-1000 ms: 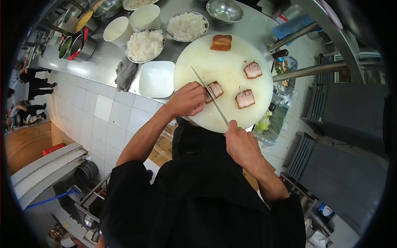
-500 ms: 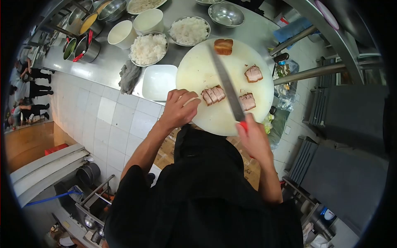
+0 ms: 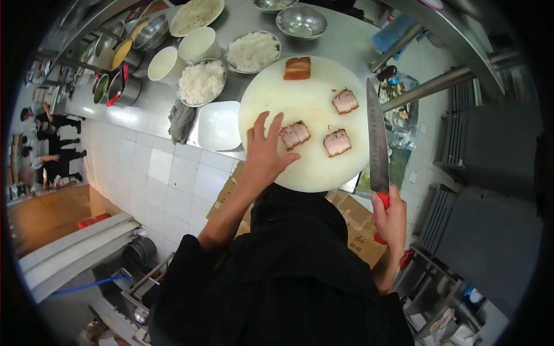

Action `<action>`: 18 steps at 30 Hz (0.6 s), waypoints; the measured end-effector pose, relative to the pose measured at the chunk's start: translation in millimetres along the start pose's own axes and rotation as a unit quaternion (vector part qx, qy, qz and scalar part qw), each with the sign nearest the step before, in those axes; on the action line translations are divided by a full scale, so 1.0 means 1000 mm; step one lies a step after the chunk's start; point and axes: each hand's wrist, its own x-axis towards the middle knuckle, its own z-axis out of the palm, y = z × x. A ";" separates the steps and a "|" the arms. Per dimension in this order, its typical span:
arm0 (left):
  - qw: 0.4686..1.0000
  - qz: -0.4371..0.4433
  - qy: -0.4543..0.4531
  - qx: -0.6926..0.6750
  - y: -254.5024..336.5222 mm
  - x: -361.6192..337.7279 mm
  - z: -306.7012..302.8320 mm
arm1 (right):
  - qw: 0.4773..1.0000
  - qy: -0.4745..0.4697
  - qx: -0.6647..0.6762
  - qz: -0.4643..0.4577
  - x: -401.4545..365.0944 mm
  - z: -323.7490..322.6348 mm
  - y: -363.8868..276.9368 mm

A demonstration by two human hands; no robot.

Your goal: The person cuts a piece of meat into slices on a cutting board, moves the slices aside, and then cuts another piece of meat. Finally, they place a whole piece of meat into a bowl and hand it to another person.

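Observation:
My right hand point(image 3: 390, 219) grips the red handle of a large kitchen knife point(image 3: 378, 132), its blade pointing away from me past the board's right edge. Over the left part of the round white cutting board point(image 3: 271, 95), my left hand point(image 3: 266, 151) is open, thumb and fingers spread beside a sliced piece of roast pork point(image 3: 295, 135). Two more sliced portions, one nearer point(image 3: 337, 143) and one farther point(image 3: 345, 101), lie on the right half. At the far edge of the board rests a browned block of pork point(image 3: 297, 68).
Left of the board sit a white square dish point(image 3: 219, 126), a grey cloth point(image 3: 182, 122) and bowls of rice point(image 3: 202, 83). Metal bowls point(image 3: 301, 23) stand at the back. A metal rail point(image 3: 430, 89) runs along the right. Other people point(image 3: 52, 144) stand far left.
My right hand has carried the knife right, from over the board to beyond its edge. My left hand has opened and moved right, close to the sliced pork.

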 end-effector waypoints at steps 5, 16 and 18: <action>0.990 0.112 0.040 0.073 -0.006 0.020 0.026 | 0.999 -0.018 0.043 0.027 -0.005 -0.010 0.011; 0.991 0.120 -0.041 0.053 -0.009 0.029 0.016 | 0.997 -0.004 0.068 0.023 -0.003 -0.018 0.004; 0.971 0.193 -0.130 0.061 -0.010 0.032 -0.020 | 0.997 -0.004 0.071 0.028 -0.004 -0.020 0.004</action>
